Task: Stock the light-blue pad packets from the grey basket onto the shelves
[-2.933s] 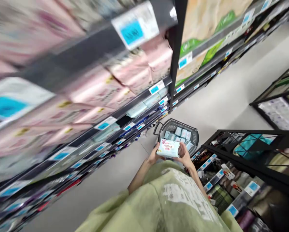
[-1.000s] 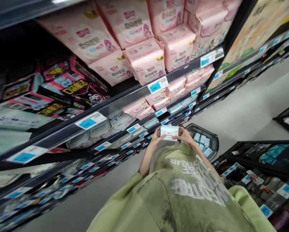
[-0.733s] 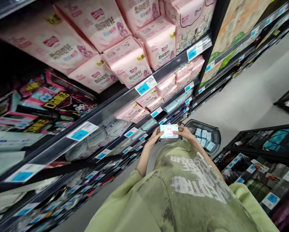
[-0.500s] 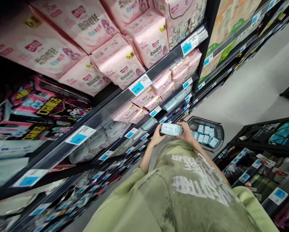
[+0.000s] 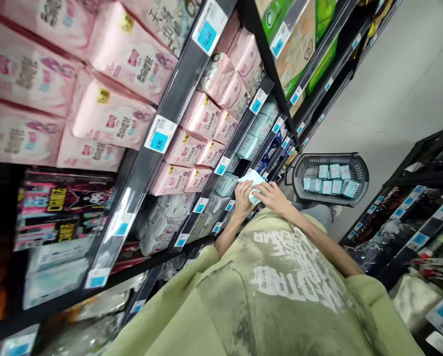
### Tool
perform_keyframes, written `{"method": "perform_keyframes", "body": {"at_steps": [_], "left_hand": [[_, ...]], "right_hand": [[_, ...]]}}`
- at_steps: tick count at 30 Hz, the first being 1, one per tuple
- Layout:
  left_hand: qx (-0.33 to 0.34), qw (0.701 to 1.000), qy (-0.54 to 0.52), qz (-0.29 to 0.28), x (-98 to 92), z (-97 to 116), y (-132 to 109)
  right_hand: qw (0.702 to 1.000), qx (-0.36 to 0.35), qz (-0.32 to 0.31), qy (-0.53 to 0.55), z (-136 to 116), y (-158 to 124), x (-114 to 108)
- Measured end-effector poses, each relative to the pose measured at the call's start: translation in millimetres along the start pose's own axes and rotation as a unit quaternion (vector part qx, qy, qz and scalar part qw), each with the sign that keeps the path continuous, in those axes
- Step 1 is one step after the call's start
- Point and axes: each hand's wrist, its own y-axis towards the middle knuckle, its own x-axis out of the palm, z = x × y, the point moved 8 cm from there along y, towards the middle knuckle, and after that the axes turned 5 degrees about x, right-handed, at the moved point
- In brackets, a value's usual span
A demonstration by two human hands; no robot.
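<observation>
I hold a small pale blue and white packet [image 5: 254, 181] between both hands, right at the edge of a lower shelf holding similar light blue packs [image 5: 227, 185]. My left hand [image 5: 243, 198] grips its near side with the fingers curled over it. My right hand [image 5: 273, 197] lies over its other end, fingers closed on it. Just beyond my hands a grey shopping basket [image 5: 358, 164] sits on the floor with several of the same blue packets [image 5: 331, 179] inside.
A tall black shelving unit [image 5: 158, 128] on my left carries pink packs [image 5: 106, 111] and blue price tags. Another black rack [image 5: 425, 163] stands on my right. Grey floor [image 5: 392, 89] runs between them past the basket.
My view has tilted and swung toward the shelves. Both hands have carried the packet from in front of my chest leftward and lower, up to the shelf of blue packs.
</observation>
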Motion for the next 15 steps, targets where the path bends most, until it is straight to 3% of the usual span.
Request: {"method": "perform_keyframes", "body": {"at_steps": [4, 8, 12, 15], "left_hand": [[0.006, 0.999, 0.045, -0.001, -18.0, -21.0, 6.0], [0.01, 0.969, 0.247, 0.027, -38.6, -36.5, 3.9], [0.003, 0.917, 0.399, -0.016, -30.4, -45.3, 3.1], [-0.01, 0.903, 0.429, -0.006, -24.7, -47.7, 6.5]], "right_hand": [[0.999, 0.008, 0.031, 0.034, 9.7, -0.5, 7.6], [0.998, 0.048, 0.017, -0.028, 34.0, -10.8, 16.6], [0.992, 0.094, -0.006, -0.088, 55.9, -24.2, 20.4], [0.99, 0.099, -0.034, -0.099, 61.1, -29.8, 23.7]]}}
